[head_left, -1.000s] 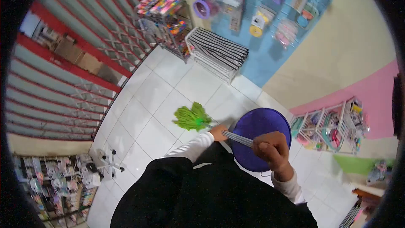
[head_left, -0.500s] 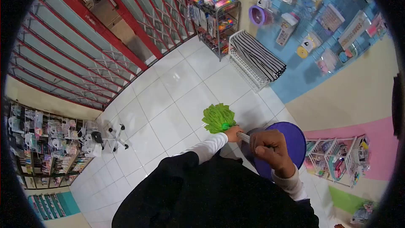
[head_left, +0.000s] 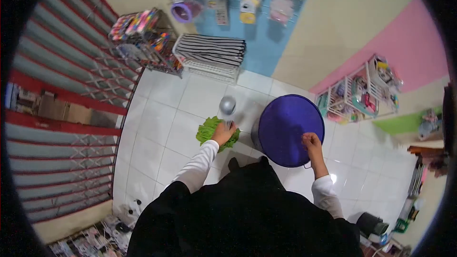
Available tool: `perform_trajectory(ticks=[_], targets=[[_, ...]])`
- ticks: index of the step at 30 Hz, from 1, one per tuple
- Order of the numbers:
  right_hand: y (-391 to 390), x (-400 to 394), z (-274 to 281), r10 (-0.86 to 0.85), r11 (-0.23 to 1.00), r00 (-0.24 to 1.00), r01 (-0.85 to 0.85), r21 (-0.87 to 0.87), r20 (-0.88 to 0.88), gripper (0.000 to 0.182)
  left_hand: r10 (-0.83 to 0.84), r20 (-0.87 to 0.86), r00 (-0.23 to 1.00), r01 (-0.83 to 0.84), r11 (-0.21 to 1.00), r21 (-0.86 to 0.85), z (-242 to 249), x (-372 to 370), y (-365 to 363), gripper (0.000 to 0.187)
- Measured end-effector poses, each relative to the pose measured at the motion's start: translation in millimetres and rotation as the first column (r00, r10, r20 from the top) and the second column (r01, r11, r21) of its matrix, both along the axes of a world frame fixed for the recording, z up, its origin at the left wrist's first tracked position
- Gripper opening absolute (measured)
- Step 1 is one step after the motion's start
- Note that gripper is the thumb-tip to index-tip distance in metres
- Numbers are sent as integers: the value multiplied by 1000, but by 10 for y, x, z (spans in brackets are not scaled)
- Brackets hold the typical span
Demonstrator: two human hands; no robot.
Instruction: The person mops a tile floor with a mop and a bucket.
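Note:
My left hand is wrapped round the handle of a mop, whose rounded silver handle end points up towards me. Below that hand, the green mop head spreads over the white tiled floor. My right hand is off the mop, its fingers curled in with nothing visible in them. It overlaps the right edge of a large round drum with a purple top; a thin wire handle shows by the rim beneath my wrist.
Ahead, a white basket rack carries striped folded cloth. A metal cart with colourful goods stands left of it, near the red folding gate. White wire baskets line the pink wall at right.
My view has turned right. My right hand has left the mop handle and moved over the drum. The mop now stands more upright in my left hand, its head fanned flat.

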State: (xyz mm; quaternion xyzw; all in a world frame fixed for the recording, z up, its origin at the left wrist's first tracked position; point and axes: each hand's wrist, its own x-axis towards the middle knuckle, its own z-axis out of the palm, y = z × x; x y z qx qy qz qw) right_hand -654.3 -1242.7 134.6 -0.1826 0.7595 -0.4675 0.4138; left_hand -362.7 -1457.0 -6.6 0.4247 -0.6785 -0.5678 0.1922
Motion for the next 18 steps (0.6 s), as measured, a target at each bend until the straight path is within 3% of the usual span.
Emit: perform_trajectory(ticks=[3,6,7,14,15,18], targets=[[708,-436,-741,-70,997,963,79,22,-262,10,116,64,991,-116,993,-16,203,-463,-50,36],[1092,-581,-864,-140,981,947,172,90,-288,10,242,100,965,-257,950,176,286,-818,-159,38],[1177,-597,-830,-159,978,945,191,87,-286,10,367,85,926,-372,926,60,411,-969,-179,42],[1492,-903,-662,-240,956,962,257,142,-127,11,400,-106,910,-400,916,20,881,-1956,-866,40],[1508,-941,-620,-239,957,965,253,142,-111,11,387,-128,913,-396,917,-47,792,-2107,-997,40],[1616,-1052,-633,-244,957,968,250,148,-59,9,375,-235,897,-387,922,-7,1016,-2605,-1127,40]])
